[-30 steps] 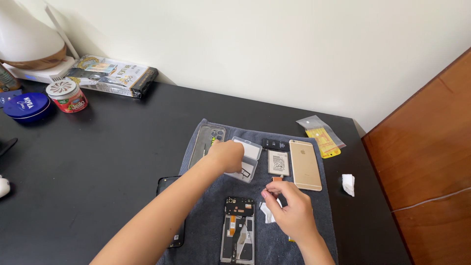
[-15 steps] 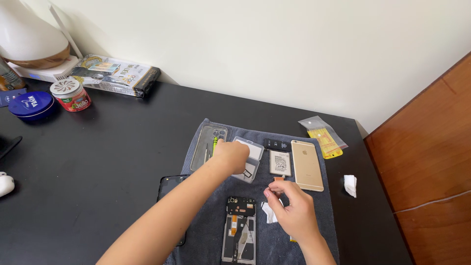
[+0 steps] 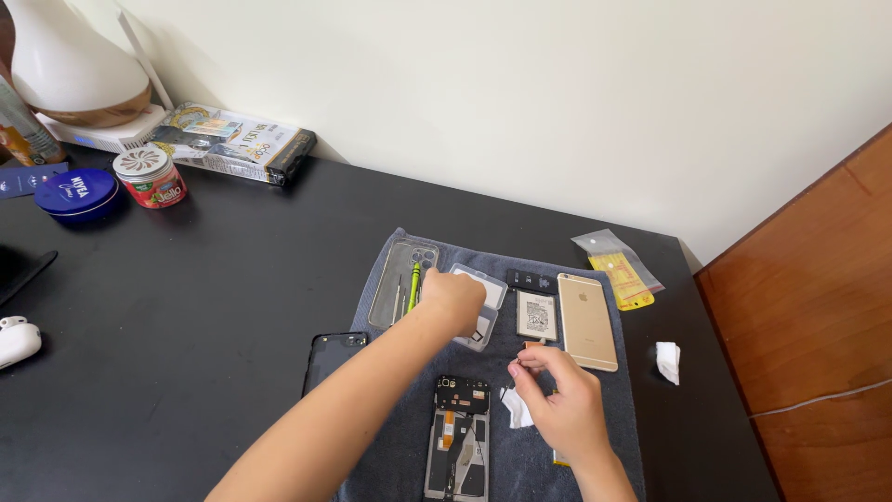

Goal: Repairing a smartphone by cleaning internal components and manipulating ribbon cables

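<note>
You are working over a dismantled phone on a grey cloth.

Your left hand [image 3: 455,299] is resting curled on the clear tray [image 3: 483,307], just beside the green tool [image 3: 413,284] and the clear case [image 3: 401,282]. Your right hand [image 3: 556,400] is pinching something tiny between fingertips [image 3: 517,368], just below the battery [image 3: 537,314] and beside the gold phone [image 3: 586,321]; what it is gripping is too small to make out. The open phone [image 3: 457,437] is lying between your wrists, its lower end cut off by the frame.

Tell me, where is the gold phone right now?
In the head view, the gold phone lies face down on the grey cloth, right of the white battery, just beyond the right hand.
</note>
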